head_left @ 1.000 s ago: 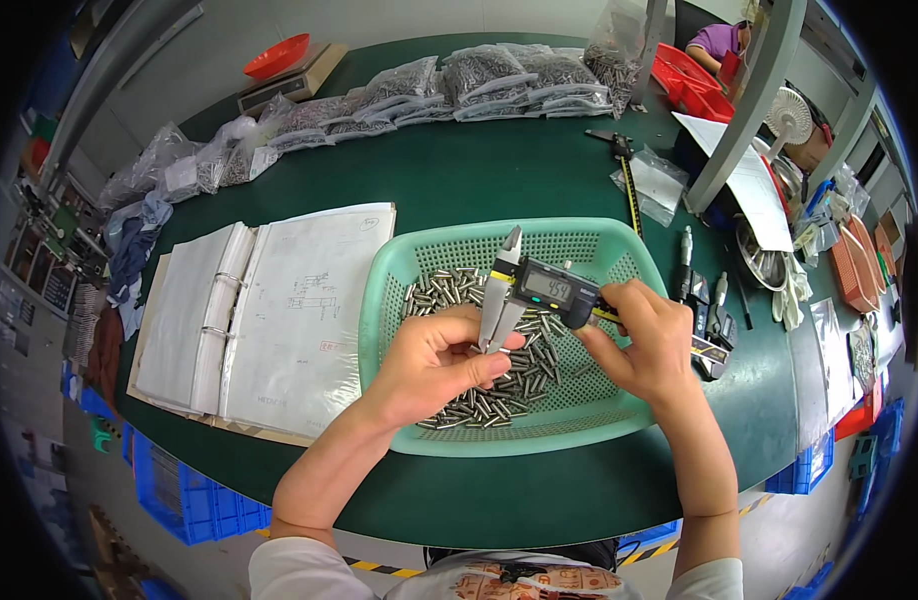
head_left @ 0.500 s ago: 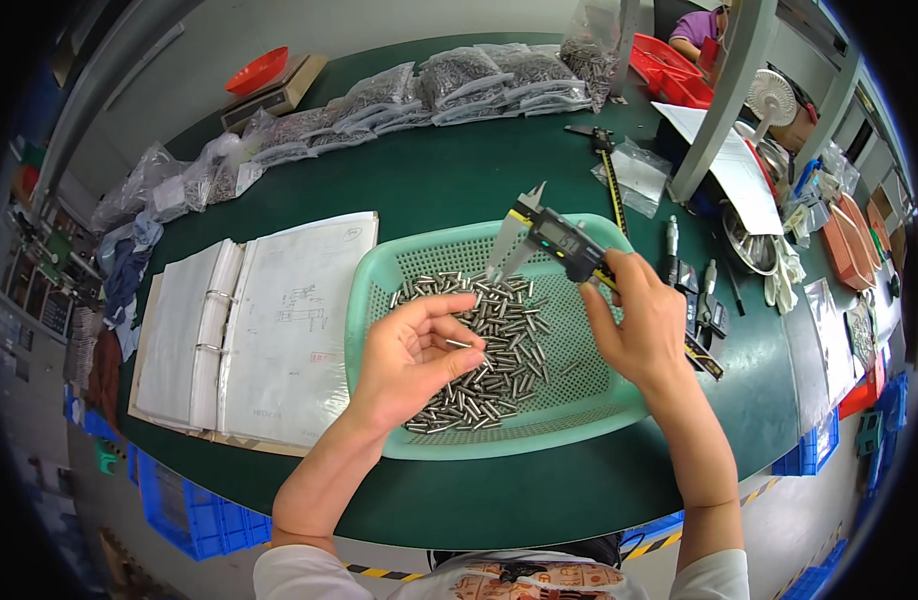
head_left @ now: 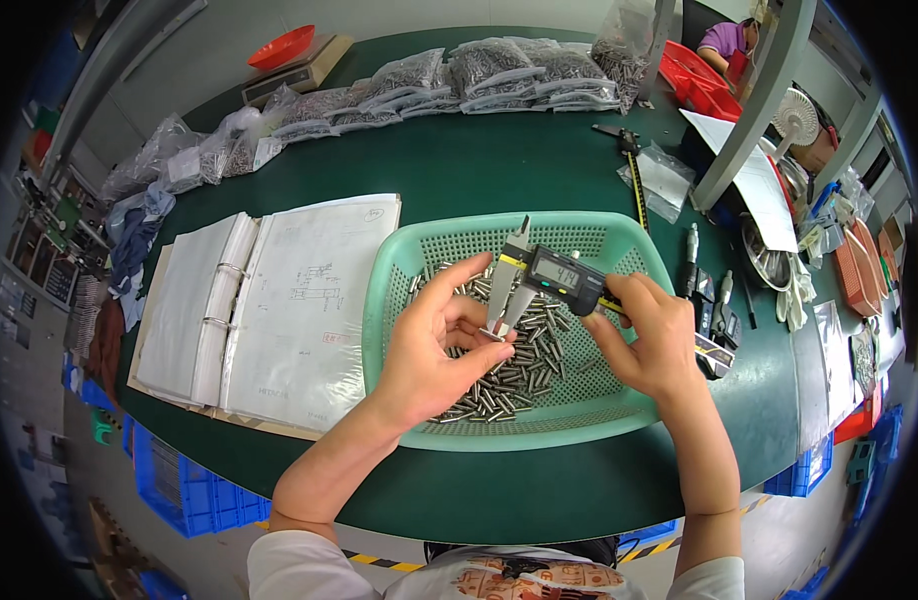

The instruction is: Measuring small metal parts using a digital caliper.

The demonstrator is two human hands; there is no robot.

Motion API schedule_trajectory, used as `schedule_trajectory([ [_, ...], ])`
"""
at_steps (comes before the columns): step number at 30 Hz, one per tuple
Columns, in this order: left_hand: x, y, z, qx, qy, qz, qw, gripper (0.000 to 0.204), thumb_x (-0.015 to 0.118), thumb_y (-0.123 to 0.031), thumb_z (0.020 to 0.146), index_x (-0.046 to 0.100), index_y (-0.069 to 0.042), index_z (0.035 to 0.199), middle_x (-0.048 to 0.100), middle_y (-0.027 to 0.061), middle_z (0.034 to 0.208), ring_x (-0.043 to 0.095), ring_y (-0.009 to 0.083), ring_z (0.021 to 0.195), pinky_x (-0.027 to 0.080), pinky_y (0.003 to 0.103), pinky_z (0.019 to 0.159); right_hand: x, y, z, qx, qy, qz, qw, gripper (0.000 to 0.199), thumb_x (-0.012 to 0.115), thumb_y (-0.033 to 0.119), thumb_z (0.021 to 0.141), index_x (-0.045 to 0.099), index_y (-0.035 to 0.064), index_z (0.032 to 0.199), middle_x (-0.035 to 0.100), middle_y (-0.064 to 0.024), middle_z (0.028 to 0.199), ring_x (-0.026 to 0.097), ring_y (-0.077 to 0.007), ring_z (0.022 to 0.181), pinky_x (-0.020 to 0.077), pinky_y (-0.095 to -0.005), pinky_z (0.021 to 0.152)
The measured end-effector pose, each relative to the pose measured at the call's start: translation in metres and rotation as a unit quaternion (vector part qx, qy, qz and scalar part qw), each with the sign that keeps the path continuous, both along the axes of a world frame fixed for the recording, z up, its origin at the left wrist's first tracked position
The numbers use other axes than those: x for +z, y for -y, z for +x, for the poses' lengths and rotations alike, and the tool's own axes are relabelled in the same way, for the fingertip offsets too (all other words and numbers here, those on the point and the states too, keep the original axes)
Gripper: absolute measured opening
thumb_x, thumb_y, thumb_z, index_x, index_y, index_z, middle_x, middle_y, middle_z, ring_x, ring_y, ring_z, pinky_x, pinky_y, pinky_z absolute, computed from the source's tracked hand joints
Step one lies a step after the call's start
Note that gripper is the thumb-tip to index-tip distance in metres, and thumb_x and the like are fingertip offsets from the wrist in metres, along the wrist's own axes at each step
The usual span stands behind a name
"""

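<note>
My right hand (head_left: 647, 335) is closed round a digital caliper (head_left: 569, 282), its jaws pointing left and down above a pale green perforated basket (head_left: 619, 425). Between thumb and fingers, my left hand (head_left: 441, 342) pinches a small metal pin (head_left: 496, 332), which sits at the tips of the caliper's lower jaws. Whether both jaws touch the pin is too small to tell. Many similar loose metal pins (head_left: 524, 375) lie heaped in the left and middle of the basket, partly hidden by my left hand.
An open ring binder (head_left: 299, 310) with drawings lies left of the basket. Bags of metal parts (head_left: 494, 65) line the back. A second caliper (head_left: 634, 170), micrometers (head_left: 714, 310) and a metal bowl (head_left: 764, 250) lie to the right, near a post (head_left: 759, 110). Another person (head_left: 729, 40) sits far right.
The caliper has swung down and left, its jaws now meeting my left fingertips at the pin. The jaws are closer together. The whole view has shifted slightly.
</note>
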State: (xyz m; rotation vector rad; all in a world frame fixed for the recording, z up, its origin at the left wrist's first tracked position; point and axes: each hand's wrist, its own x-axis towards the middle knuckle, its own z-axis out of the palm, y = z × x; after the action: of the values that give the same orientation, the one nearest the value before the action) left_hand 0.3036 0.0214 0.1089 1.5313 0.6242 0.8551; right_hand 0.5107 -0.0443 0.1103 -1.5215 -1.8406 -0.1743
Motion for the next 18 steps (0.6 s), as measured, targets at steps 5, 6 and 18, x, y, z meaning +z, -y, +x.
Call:
schedule_trajectory([
  [5, -0.0007, -0.0004, -0.0003, 0.014, 0.025, 0.016, 0.999, 0.067, 0.063, 0.009, 0.068, 0.031, 0.002, 0.127, 0.059, 0.0084, 0.083, 0.059, 0.0153, 0.080, 0.048, 0.025, 0.070, 0.0005, -0.0009, 0.0013, -0.010, 0.002, -0.001, 1.000, 0.026, 0.065, 0.022, 0.070, 0.055, 0.0028, 0.085, 0.052, -0.0070, 0.063, 0.051, -0.0244, 0.046, 0.0380, -0.0325, 0.040],
  [6, -0.0006, -0.0009, -0.0006, 0.013, 0.024, 0.017, 0.999, 0.067, 0.063, 0.009, 0.068, 0.031, 0.002, 0.127, 0.059, 0.0084, 0.083, 0.059, 0.0150, 0.080, 0.048, 0.025, 0.070, -0.0004, -0.0011, 0.0017, -0.009, 0.004, 0.000, 1.000, 0.026, 0.065, 0.022, 0.070, 0.055, 0.0029, 0.085, 0.052, -0.0069, 0.063, 0.051, -0.0244, 0.046, 0.0378, -0.0326, 0.040],
  [18, -0.0033, -0.0002, 0.0006, 0.022, 0.009, 0.049, 0.999, 0.065, 0.064, 0.007, 0.068, 0.034, 0.001, 0.125, 0.057, 0.0076, 0.085, 0.057, 0.0126, 0.080, 0.046, 0.024, 0.071, 0.0012, 0.0004, 0.0037, -0.029, 0.020, 0.031, 0.999, 0.027, 0.068, 0.027, 0.066, 0.055, 0.0052, 0.075, 0.052, -0.0059, 0.058, 0.050, -0.0239, 0.042, 0.0371, -0.0317, 0.038],
])
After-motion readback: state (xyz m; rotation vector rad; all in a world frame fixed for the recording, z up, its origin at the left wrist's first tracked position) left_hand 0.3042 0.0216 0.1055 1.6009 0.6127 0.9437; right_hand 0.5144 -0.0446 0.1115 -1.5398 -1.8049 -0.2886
